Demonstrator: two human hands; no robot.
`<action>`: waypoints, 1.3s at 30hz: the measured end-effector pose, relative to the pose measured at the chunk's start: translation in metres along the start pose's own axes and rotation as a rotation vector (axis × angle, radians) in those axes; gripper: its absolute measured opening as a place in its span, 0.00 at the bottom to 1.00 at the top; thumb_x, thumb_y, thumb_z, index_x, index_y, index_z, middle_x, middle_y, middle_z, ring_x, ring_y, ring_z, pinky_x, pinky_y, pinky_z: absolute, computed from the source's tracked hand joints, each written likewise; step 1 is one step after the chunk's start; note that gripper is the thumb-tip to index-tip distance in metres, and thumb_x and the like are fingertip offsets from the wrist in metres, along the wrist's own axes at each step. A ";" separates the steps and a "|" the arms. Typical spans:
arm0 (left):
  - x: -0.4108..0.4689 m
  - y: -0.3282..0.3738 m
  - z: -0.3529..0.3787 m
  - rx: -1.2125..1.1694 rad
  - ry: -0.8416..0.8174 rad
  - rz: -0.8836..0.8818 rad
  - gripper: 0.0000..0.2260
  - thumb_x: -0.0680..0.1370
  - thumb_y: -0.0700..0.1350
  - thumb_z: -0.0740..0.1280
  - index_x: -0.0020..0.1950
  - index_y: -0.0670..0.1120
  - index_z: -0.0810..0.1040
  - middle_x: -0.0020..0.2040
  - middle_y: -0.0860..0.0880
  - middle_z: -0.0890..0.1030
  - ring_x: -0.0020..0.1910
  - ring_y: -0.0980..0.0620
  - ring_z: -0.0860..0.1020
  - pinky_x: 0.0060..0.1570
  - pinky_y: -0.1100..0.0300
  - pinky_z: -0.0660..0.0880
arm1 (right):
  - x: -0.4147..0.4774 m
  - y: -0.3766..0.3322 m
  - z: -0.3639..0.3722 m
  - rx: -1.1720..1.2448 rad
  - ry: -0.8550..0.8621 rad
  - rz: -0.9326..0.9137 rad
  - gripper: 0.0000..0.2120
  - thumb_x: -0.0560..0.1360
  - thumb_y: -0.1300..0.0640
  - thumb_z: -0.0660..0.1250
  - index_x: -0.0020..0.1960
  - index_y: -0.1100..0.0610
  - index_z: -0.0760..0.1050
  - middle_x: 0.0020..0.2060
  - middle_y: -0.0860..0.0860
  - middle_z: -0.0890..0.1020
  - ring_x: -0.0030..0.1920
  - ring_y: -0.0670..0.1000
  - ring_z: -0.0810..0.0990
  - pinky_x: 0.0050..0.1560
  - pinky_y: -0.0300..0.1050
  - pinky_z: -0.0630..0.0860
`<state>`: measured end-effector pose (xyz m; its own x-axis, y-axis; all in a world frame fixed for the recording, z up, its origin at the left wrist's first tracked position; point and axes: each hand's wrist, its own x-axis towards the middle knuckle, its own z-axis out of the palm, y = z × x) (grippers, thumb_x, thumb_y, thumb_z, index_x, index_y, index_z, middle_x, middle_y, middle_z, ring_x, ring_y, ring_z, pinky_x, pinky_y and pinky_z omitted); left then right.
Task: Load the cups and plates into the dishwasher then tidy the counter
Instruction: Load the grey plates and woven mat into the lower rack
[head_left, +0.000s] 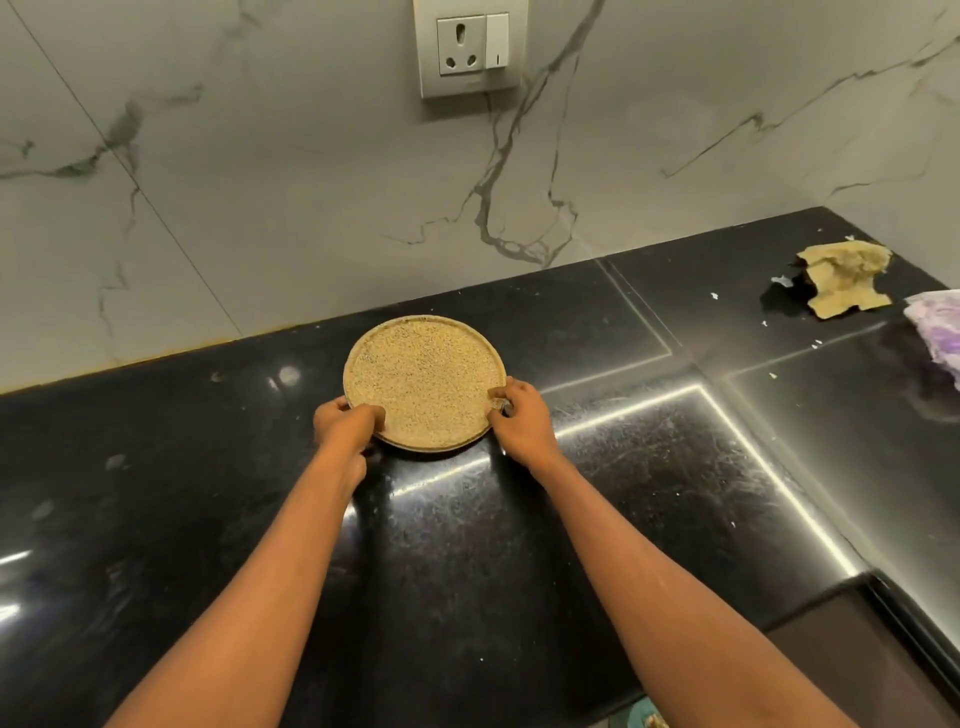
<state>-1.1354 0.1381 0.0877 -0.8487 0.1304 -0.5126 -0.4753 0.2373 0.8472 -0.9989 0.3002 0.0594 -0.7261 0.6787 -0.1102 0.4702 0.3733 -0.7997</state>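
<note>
A round, speckled tan plate (425, 379) lies on the black stone counter (519, 519), near the marble back wall. My left hand (345, 428) grips its near-left rim, thumb on top of the plate. My right hand (519, 415) pinches the near-right rim, thumb over the edge. Both forearms reach in from the bottom of the view. No cups and no dishwasher are in view.
A crumpled tan cloth (847, 278) lies at the back right of the counter, with small white scraps scattered around it. A purple-and-white bag (940, 332) pokes in at the right edge. A wall socket (470, 47) sits above. The counter's front edge drops off at lower right.
</note>
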 end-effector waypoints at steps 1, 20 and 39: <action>-0.004 0.001 -0.002 -0.047 -0.035 0.001 0.18 0.65 0.27 0.64 0.52 0.40 0.75 0.47 0.43 0.79 0.41 0.48 0.76 0.32 0.59 0.73 | -0.004 0.002 0.000 0.010 0.008 -0.001 0.15 0.76 0.62 0.67 0.62 0.60 0.76 0.68 0.55 0.70 0.67 0.53 0.71 0.66 0.42 0.68; -0.144 -0.020 -0.070 0.106 -0.433 0.355 0.11 0.72 0.34 0.62 0.46 0.48 0.63 0.44 0.44 0.71 0.39 0.47 0.74 0.34 0.51 0.77 | -0.213 0.009 0.025 0.053 0.351 -0.033 0.04 0.74 0.60 0.69 0.49 0.56 0.80 0.46 0.48 0.78 0.45 0.45 0.77 0.46 0.35 0.71; -0.312 -0.154 -0.133 0.334 -0.697 0.408 0.07 0.78 0.46 0.64 0.46 0.45 0.69 0.43 0.45 0.74 0.42 0.46 0.76 0.42 0.39 0.79 | -0.495 0.044 0.051 0.096 0.639 0.341 0.06 0.74 0.60 0.68 0.48 0.51 0.80 0.47 0.47 0.81 0.47 0.45 0.79 0.51 0.46 0.77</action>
<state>-0.8283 -0.0668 0.1359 -0.5501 0.8000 -0.2394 0.0203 0.2994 0.9539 -0.6447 -0.0513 0.0488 -0.0989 0.9949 -0.0193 0.5505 0.0385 -0.8340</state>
